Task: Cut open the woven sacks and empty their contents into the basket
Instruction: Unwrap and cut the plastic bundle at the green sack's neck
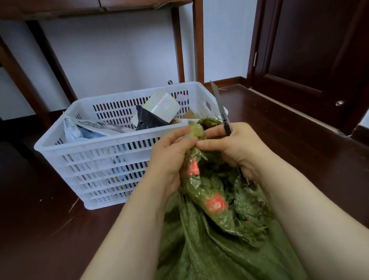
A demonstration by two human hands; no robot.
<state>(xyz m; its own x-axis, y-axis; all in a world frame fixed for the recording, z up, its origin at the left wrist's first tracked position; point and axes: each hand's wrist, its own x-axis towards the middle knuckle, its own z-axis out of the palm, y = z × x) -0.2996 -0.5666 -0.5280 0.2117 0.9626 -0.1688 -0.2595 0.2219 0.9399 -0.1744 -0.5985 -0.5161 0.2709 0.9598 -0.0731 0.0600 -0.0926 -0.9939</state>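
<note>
Both left hand [169, 159] and right hand [240, 151] pinch the crinkly woven sack [205, 255], right fingers also clasping a slim knife [221, 108].

Soft even daylight, dim dark floor [46, 241], wide-angle bend at edges, slight motion blur on sack [215, 233] & hands.
</note>
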